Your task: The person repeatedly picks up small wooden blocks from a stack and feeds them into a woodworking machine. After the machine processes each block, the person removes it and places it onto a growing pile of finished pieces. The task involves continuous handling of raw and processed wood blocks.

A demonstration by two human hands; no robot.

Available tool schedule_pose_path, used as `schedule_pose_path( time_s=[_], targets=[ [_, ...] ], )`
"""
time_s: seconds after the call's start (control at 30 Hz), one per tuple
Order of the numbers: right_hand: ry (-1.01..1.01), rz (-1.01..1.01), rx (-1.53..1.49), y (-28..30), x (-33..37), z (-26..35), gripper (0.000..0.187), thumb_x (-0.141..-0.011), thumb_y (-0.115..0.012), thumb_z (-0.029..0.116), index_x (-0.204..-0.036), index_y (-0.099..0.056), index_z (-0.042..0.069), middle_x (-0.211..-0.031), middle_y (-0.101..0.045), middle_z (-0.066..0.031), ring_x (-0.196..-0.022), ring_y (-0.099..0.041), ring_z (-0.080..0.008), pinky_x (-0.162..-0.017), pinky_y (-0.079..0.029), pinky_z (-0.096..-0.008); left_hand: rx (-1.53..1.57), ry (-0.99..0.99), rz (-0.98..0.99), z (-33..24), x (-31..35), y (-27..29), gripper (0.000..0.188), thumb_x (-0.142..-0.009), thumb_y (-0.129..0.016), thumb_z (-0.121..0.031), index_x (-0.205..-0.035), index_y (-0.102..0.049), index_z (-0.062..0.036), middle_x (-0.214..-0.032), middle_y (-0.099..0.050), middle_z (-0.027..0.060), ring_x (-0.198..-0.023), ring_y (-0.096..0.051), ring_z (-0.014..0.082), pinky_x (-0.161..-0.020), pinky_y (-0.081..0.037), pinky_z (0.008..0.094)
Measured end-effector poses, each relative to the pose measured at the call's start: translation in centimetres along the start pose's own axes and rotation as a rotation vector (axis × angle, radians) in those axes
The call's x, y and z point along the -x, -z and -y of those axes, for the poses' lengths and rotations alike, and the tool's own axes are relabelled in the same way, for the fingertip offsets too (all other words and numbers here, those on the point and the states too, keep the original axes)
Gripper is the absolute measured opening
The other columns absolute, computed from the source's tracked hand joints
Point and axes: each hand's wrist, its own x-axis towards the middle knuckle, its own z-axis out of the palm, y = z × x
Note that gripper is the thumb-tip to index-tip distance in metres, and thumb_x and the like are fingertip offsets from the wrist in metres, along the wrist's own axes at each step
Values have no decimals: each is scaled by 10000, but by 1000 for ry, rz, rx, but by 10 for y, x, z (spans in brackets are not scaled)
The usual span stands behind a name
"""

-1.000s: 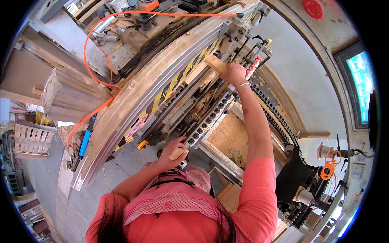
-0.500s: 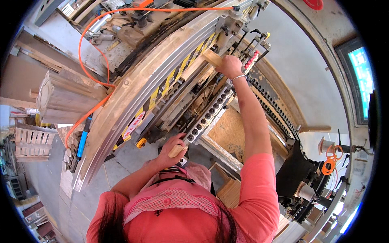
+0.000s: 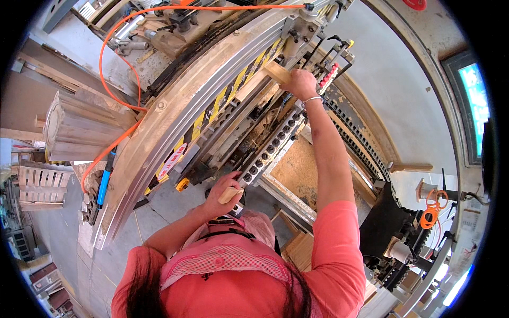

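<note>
My right hand (image 3: 300,84) reaches far forward and grips one end of a long pale wooden strip (image 3: 253,84). The strip lies along the machine's bed just under the yellow-and-black striped rail (image 3: 212,108). My left hand (image 3: 225,195) is close to my chest and holds the strip's near end, a short pale wooden piece, beside a metal bar with a row of round holes (image 3: 268,151). A thin bracelet sits on my right wrist.
An orange hose (image 3: 114,58) loops over the machine's top. A stack of pale wooden blocks (image 3: 79,127) stands at the left. A brown board (image 3: 297,169) lies under my right arm. A wooden pallet (image 3: 40,183) sits far left. Black machinery with orange cable (image 3: 432,204) is at right.
The view has shifted slightly. My right hand has slid a little further along the rail with the wooden strip. My left hand stays near the perforated bar.
</note>
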Motion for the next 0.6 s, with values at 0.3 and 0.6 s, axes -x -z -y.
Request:
schedule_pose_path(
  time_s=[0.3, 0.6],
  targets=[
    [41, -25, 22, -4, 0, -1, 423, -634, -723, 440, -797, -703, 51, -816, -666, -139, -792, -653, -293, -721, -531, -381, -11, 31, 19, 0, 0, 0, 228, -765, -663, -82, -940, -517, -83, -1241, -508, 195, -1081, -510, 386, -916, -405, 409],
    [63, -61, -24, -4, 0, -4, 446, -633, -684, 447, -781, -692, 26, -798, -656, -162, -763, -646, -314, -704, -527, -402, -3, 30, 28, -4, -3, 3, 221, -763, -655, -55, -939, -523, -80, -1234, -514, 202, -1074, -519, 373, -917, -407, 399]
  ],
)
